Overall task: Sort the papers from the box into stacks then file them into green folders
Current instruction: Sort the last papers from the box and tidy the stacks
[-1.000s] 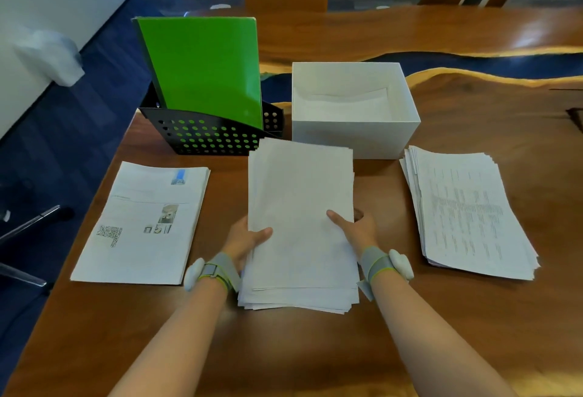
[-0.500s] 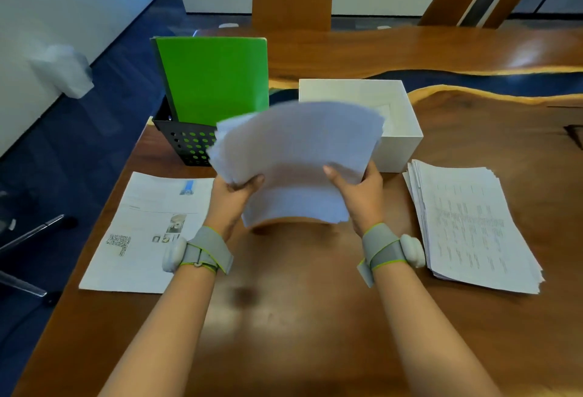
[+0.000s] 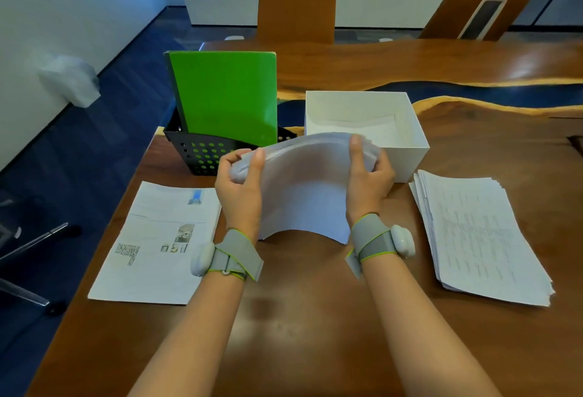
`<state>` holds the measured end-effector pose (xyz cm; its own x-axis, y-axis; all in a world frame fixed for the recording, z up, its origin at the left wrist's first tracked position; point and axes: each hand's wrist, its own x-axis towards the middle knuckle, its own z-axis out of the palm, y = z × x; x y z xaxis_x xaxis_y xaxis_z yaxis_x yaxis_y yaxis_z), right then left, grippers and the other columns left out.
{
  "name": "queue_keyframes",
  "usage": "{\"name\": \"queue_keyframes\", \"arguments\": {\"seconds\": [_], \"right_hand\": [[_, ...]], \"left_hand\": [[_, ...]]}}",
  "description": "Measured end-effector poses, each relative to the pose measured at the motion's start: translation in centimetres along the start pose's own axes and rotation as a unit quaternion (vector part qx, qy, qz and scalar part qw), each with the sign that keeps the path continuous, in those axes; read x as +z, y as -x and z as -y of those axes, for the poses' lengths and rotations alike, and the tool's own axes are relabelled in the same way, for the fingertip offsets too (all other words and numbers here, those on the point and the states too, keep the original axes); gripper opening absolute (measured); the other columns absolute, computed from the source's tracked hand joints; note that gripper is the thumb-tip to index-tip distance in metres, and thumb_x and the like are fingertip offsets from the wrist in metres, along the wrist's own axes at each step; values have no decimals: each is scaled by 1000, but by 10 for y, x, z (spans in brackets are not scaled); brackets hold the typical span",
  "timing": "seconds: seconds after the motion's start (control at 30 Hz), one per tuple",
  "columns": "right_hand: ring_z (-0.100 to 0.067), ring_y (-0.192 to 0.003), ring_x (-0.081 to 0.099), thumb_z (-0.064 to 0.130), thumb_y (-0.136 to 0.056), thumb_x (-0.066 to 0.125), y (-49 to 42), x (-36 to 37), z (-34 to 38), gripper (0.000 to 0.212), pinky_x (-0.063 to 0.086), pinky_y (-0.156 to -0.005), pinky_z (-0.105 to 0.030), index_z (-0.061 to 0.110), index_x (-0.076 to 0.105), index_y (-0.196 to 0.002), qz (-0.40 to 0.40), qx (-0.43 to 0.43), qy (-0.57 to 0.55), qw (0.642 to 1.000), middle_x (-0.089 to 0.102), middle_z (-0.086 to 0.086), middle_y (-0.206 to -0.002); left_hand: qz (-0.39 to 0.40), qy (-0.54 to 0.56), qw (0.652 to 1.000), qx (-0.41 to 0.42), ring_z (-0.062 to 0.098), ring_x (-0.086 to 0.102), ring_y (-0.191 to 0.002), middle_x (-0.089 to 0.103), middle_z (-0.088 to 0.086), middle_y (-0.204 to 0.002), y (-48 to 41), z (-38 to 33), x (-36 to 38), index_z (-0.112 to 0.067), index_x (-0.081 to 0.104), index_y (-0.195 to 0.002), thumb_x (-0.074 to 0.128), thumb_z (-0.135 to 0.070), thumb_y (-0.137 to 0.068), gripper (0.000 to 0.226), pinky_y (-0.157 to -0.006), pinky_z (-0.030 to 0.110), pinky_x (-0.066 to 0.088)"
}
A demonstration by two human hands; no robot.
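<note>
Both hands hold a thick stack of blank white papers (image 3: pixel 304 194) upright over the table's middle, its lower edge on the wood and its top bowed toward me. My left hand (image 3: pixel 241 188) grips its left edge and my right hand (image 3: pixel 367 175) grips its right edge. Left of it lies a flat stack of printed pages with pictures (image 3: pixel 157 242). A stack of text pages (image 3: pixel 479 235) lies on the right. Green folders (image 3: pixel 225 96) stand in a black perforated rack (image 3: pixel 195 150) behind. The white box (image 3: pixel 407 163) behind the stack holds a few sheets.
The wooden table (image 3: pixel 299 317) runs to its left edge by the picture stack, with blue carpet below. A chair's metal legs (image 3: pixel 28 248) stand on the floor at left. A second wooden table surface lies beyond the box.
The blank stack lay flat on the table a second ago. Both hands lifted it, stood it on end and now bend its top toward me.
</note>
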<state>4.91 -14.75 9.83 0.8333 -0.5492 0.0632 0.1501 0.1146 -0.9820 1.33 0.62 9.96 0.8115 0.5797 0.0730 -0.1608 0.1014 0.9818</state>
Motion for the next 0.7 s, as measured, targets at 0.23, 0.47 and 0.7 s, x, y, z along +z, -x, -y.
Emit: {"name": "queue_keyframes", "arguments": {"seconds": [0.23, 0.47, 0.7], "right_hand": [[-4, -52, 33, 47, -82, 64, -5, 7, 6, 49, 33, -53, -14, 27, 38, -45, 1, 8, -6, 1000, 37, 13, -47], [-7, -61, 47, 31, -87, 63, -11, 8, 4, 29, 43, -61, -29, 20, 54, -62, -30, 19, 13, 999, 53, 6, -60], [-13, -75, 54, 22, -90, 52, -11, 3, 6, 24, 45, -66, -31, 24, 64, -70, -3, 13, -7, 1000, 60, 10, -69]], "left_hand": [[9, 12, 1000, 16, 6, 56, -83, 62, -14, -82, -6, -5, 2, -32, 62, -79, 67, -43, -79, 12, -79, 24, 47], [0, 31, 1000, -4, 17, 57, -96, 62, 5, -101, -10, -10, 2, -26, 59, -92, 57, -15, -89, 11, -90, 38, 45], [51, 13, 999, 11, 16, 58, -101, 64, -1, -102, -8, -10, 1, -26, 56, -98, 49, -18, -95, 12, -98, 42, 44]]}}
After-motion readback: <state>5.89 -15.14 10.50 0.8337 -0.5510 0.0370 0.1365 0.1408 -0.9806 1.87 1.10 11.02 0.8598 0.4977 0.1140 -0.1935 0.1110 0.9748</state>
